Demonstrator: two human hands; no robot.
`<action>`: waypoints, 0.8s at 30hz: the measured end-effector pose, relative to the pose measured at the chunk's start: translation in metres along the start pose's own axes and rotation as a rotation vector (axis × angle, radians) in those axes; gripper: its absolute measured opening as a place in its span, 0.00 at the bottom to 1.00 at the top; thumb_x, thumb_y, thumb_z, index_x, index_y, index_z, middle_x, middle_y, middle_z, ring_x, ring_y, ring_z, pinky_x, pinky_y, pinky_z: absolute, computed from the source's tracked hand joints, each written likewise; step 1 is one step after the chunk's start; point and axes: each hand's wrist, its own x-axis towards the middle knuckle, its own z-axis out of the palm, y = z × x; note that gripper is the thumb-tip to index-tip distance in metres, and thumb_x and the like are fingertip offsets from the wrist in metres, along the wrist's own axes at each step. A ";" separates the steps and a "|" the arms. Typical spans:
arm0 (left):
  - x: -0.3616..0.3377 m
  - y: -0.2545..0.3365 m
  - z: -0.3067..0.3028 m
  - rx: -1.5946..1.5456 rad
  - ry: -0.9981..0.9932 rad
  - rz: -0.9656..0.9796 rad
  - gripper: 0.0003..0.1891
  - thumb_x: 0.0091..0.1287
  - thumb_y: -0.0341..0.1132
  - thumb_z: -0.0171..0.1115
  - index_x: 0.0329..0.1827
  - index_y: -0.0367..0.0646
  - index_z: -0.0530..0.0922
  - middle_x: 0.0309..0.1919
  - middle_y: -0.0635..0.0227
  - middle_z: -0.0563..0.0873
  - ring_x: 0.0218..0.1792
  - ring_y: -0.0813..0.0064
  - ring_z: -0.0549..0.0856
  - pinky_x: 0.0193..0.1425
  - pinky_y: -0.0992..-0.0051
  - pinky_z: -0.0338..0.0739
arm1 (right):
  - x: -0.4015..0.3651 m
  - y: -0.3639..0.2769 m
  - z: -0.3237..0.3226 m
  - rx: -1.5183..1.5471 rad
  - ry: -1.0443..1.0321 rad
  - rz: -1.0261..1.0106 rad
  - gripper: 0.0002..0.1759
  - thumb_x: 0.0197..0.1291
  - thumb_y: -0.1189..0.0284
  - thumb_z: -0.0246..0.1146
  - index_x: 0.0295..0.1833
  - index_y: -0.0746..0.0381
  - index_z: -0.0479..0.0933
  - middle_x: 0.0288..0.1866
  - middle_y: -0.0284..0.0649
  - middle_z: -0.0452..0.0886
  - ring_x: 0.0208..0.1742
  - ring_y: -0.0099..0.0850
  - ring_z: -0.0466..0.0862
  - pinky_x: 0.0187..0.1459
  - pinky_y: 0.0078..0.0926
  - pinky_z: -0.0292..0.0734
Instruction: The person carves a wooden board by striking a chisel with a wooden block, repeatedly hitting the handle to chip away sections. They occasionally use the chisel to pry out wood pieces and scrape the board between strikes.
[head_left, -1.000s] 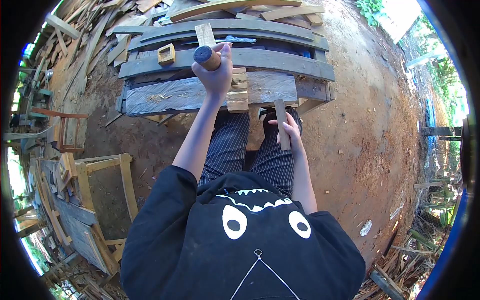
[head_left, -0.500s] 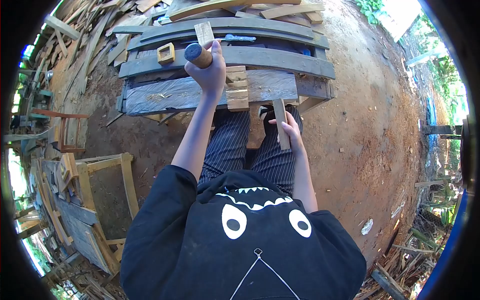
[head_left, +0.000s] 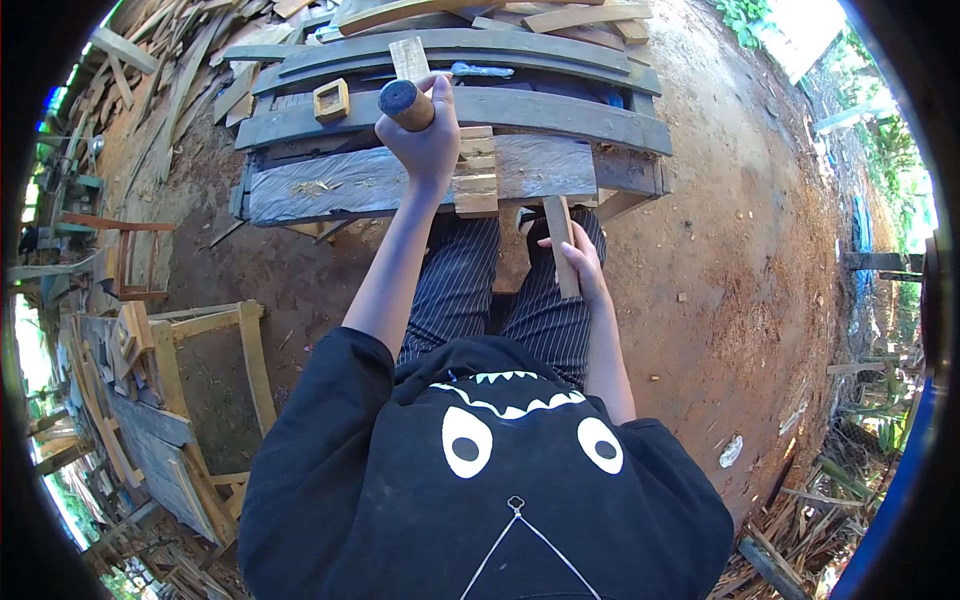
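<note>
My left hand (head_left: 422, 150) is wrapped round the thick wooden handle of a chisel (head_left: 403, 103); its dark round butt faces up and the blade is hidden. Just right of that hand, a pale notched wooden piece (head_left: 476, 185) lies crosswise over the weathered bench plank (head_left: 340, 185). Near my right thigh, below the bench edge, my right hand (head_left: 583, 265) is closed round a flat wooden bar (head_left: 560, 235). The bar's upper end reaches the plank's front edge. Beyond my left hand a pale wooden block (head_left: 408, 60) sticks up.
A small hollow wooden box (head_left: 331, 101) and a bluish tool (head_left: 482, 71) rest on the bench. Scrap boards (head_left: 190, 100) are heaped at the back left. A wooden frame (head_left: 257, 365) stands at my left. Bare earth (head_left: 700, 300) spreads to the right.
My left hand and the chisel have shifted slightly right and a little up or down cannot be told. The right hand and its wooden bar look still.
</note>
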 end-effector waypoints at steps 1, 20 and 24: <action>0.000 0.001 0.000 -0.023 0.017 -0.040 0.05 0.61 0.29 0.64 0.31 0.35 0.84 0.17 0.73 0.81 0.18 0.87 0.78 0.26 0.85 0.71 | 0.000 0.000 0.000 -0.006 -0.001 -0.001 0.40 0.52 0.59 0.59 0.67 0.69 0.59 0.55 0.48 0.74 0.56 0.33 0.77 0.57 0.30 0.69; -0.017 0.020 0.012 0.078 -0.020 0.267 0.04 0.56 0.26 0.63 0.32 0.38 0.84 0.24 0.65 0.86 0.26 0.81 0.84 0.33 0.80 0.78 | -0.022 -0.244 0.099 -0.435 0.082 -0.859 0.55 0.41 0.62 0.71 0.73 0.68 0.51 0.51 0.53 0.78 0.49 0.37 0.82 0.50 0.30 0.77; -0.023 0.018 0.006 0.026 -0.070 0.177 0.10 0.49 0.26 0.64 0.35 0.40 0.84 0.26 0.60 0.86 0.28 0.76 0.87 0.35 0.78 0.79 | -0.032 -0.244 0.122 -0.399 0.126 -0.830 0.55 0.41 0.62 0.71 0.73 0.69 0.52 0.56 0.52 0.75 0.54 0.35 0.79 0.53 0.27 0.73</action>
